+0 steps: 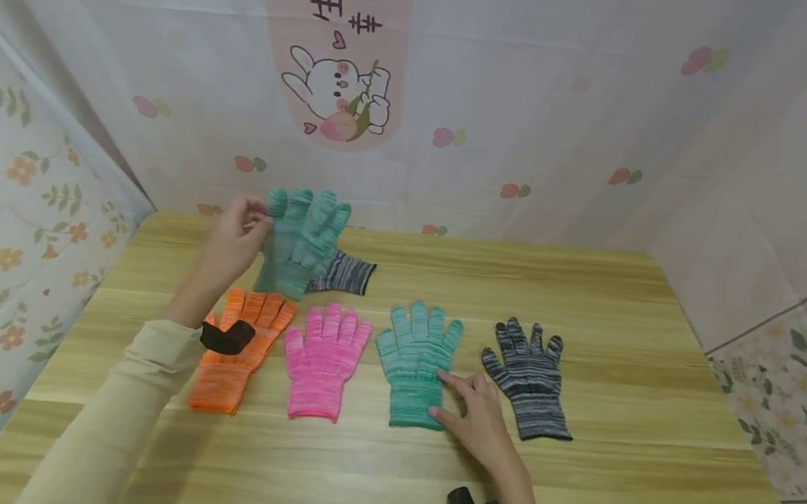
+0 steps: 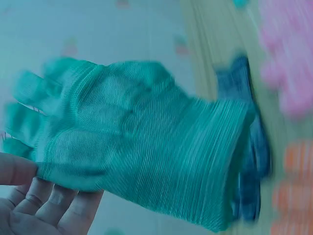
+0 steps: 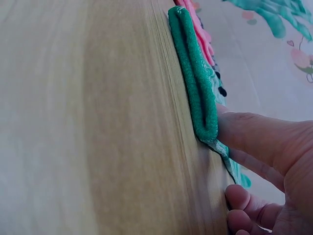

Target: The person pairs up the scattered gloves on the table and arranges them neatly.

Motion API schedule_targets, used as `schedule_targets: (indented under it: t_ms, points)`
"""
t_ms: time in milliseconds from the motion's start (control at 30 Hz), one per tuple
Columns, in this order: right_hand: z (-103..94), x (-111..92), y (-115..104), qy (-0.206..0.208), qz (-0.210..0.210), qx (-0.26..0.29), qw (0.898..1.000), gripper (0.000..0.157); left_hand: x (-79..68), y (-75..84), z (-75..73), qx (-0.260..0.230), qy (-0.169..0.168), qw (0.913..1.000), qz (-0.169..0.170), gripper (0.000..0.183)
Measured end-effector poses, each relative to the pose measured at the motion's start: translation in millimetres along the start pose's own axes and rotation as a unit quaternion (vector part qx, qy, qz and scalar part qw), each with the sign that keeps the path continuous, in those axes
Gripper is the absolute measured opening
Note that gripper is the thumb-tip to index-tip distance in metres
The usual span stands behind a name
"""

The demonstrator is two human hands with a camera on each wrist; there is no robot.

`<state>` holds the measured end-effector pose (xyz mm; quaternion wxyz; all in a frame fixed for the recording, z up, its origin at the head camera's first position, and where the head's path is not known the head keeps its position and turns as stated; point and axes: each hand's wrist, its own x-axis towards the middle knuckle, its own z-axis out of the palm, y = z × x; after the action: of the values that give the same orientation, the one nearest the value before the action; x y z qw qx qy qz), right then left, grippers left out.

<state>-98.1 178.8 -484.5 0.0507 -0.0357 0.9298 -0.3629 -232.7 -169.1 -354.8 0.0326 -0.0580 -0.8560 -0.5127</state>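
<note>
My left hand (image 1: 238,232) pinches a knitted teal glove (image 1: 299,243) by its edge near the fingers. In the left wrist view this glove (image 2: 137,127) hangs raised, its cuff pointing right. Behind it, a dark grey striped glove (image 1: 350,273) lies partly hidden on the table. A second teal glove (image 1: 419,367) lies flat, cuff toward me. At its right edge my right hand (image 1: 480,417) touches it with thumb and index finger spread apart. The right wrist view shows the thumb (image 3: 254,132) against the folded-looking green cuff (image 3: 195,83).
An orange glove (image 1: 224,385) and a pink glove (image 1: 324,364) lie left of the flat teal one. A dark grey striped glove (image 1: 534,386) lies to its right. The wooden table (image 1: 359,490) ends at a printed curtain (image 1: 507,88) behind.
</note>
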Motion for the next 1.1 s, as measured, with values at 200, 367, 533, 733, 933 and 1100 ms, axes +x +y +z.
schedule_targets:
  t_ms: [200,367,533,733,933,1100]
  points:
    - [1.7,0.4,0.0,-0.005,0.005,-0.004,1.000,0.055,-9.4,11.4,28.7,-0.128,-0.059,0.9891,-0.044,0.034]
    - [2.7,1.1,0.4,0.000,-0.002,-0.004,1.000,0.054,-19.3,15.1,53.5,-0.186,-0.072,0.9784,-0.056,0.029]
    - [2.2,1.8,0.1,-0.006,0.007,-0.004,1.000,0.055,-32.0,22.3,78.4,-0.169,-0.083,0.9786,-0.083,0.030]
    - [2.0,2.1,-0.8,-0.011,0.009,0.002,1.000,0.054,-45.0,28.5,103.2,-0.030,-0.072,0.9951,-0.061,0.030]
    - [1.6,1.7,0.3,-0.009,0.012,-0.003,1.000,0.054,-55.0,32.5,132.3,0.020,-0.064,0.9970,-0.037,0.032]
    - [0.3,1.3,2.4,-0.006,0.007,-0.001,1.000,0.054,-63.4,29.6,158.8,-0.048,-0.125,0.9902,-0.040,0.046]
